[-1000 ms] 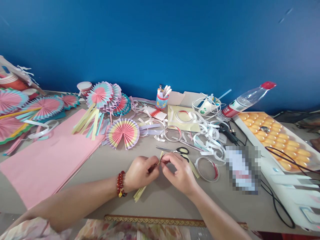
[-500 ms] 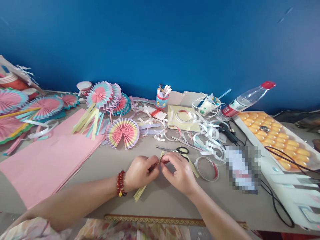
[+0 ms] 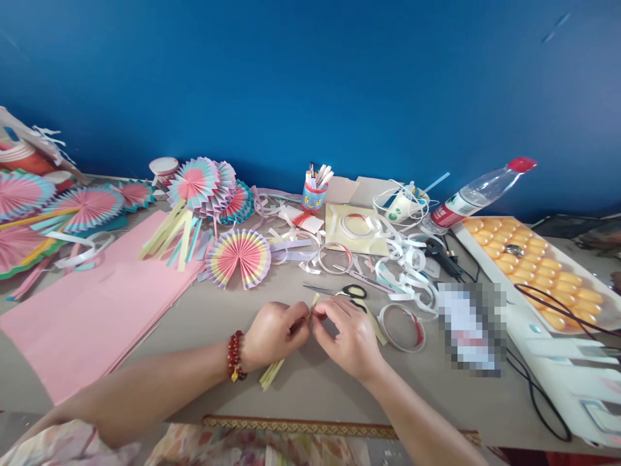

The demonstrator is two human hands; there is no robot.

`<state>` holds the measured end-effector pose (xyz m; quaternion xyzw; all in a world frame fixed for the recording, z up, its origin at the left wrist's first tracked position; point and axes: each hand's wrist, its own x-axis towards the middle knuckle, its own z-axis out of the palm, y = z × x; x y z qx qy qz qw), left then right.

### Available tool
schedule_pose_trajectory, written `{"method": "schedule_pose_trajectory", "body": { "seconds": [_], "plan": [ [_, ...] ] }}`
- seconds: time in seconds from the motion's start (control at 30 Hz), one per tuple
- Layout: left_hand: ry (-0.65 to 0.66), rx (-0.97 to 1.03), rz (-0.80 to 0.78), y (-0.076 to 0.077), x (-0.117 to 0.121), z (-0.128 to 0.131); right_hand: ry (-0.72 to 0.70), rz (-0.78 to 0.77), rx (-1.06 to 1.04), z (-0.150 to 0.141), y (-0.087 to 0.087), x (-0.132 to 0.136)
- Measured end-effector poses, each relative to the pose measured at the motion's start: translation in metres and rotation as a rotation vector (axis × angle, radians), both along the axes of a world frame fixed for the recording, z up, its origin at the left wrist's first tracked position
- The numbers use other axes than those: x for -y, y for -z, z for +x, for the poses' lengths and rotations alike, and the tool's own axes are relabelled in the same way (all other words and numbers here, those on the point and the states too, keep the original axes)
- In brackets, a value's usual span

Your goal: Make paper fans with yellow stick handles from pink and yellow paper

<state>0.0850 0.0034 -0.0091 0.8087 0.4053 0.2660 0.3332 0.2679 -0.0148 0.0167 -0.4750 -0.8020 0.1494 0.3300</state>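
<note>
My left hand (image 3: pixel 275 331), with a red bead bracelet at the wrist, is closed around a bundle of pale yellow paper strips (image 3: pixel 272 374). The strips' lower ends stick out below the palm, and a short end shows above the fingertips. My right hand (image 3: pixel 350 331) meets it there, thumb and forefinger pinched on the upper end of the strips. Just behind the right hand lie scissors (image 3: pixel 356 292) with black handles, partly covered by it. A folded paper fan (image 3: pixel 239 259) in pink, yellow and lilac lies flat beyond my left hand.
Rolls of tape (image 3: pixel 402 327) and curled white strips (image 3: pixel 412 272) spread to the right. Pink paper sheets (image 3: pixel 101 291) lie at left, with finished rosettes (image 3: pixel 194 184) behind. A tilted bottle (image 3: pixel 478 197), a pen cup (image 3: pixel 314 196) and a white-framed orange panel (image 3: pixel 538 265) stand farther back.
Both hands stay in nearly the same place at the strips. The right thumb and fingers have shifted very slightly; nothing else has moved.
</note>
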Motion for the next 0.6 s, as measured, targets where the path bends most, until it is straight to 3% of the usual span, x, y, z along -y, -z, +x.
{"method": "schedule_pose_trajectory", "body": {
  "seconds": [0.23,0.43,0.6],
  "plan": [
    [0.009,0.02,-0.125,-0.0033,-0.0007,0.0014,-0.016,-0.075,-0.057,0.0028,0.0026,-0.0019],
    [-0.022,-0.029,0.05,0.0001,0.0002,0.0012,0.02,-0.108,-0.049,0.0024,0.0036,-0.0016],
    [-0.018,-0.068,0.094,0.0014,-0.0004,0.0009,0.018,-0.17,-0.079,0.0034,0.005,-0.0022]
  ]
}}
